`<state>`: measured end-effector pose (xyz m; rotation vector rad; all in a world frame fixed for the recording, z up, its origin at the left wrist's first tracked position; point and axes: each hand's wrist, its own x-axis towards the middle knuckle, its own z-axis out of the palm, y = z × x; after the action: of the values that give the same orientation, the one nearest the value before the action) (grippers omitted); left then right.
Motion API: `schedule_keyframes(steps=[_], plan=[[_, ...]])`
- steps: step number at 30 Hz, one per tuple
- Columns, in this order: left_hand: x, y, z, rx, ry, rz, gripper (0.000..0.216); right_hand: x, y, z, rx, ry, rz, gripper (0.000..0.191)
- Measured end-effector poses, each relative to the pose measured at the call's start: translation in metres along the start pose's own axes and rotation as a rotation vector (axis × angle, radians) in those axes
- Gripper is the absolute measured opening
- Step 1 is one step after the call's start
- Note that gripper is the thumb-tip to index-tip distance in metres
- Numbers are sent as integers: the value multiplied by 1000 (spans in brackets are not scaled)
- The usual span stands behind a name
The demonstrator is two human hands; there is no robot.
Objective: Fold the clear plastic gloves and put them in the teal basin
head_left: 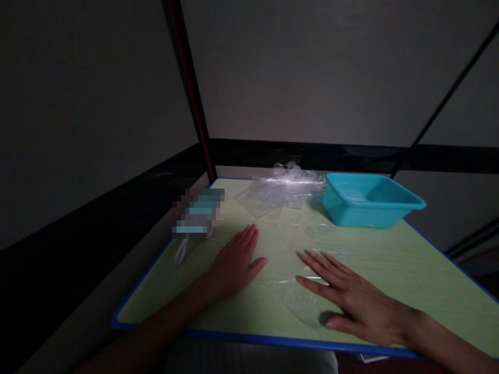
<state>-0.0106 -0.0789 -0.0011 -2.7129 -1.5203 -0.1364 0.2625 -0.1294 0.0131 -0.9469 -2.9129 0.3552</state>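
Note:
A thin, clear plastic piece lies spread flat on the table between my two hands; whether it is a bag or a glove I cannot tell. My left hand rests flat at its left side, fingers together and thumb apart. On the right, my right hand is spread over the plastic's right part, fingertips touching or just above it. Neither hand grips anything. Further back, a crumpled heap of clear plastic shines in the light.
A turquoise plastic basin stands at the back right, beside the heap. At the left edge lies a blurred-out object with a white strap. The pale green table has a blue rim, with walls behind and to the left.

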Motion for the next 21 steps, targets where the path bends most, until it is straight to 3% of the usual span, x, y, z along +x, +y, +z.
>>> schedule_keyframes(steps=[9,14,21], plan=[[0,1,4,-7,21,-4,65,-1,7,-3,18,-17,-58,68],[0,1,4,-19,28,-10,64,6,-12,-9,138,-66,-140,79],[-1,0,5,-24,42,1,63,11,-31,-9,247,-163,-223,74]])
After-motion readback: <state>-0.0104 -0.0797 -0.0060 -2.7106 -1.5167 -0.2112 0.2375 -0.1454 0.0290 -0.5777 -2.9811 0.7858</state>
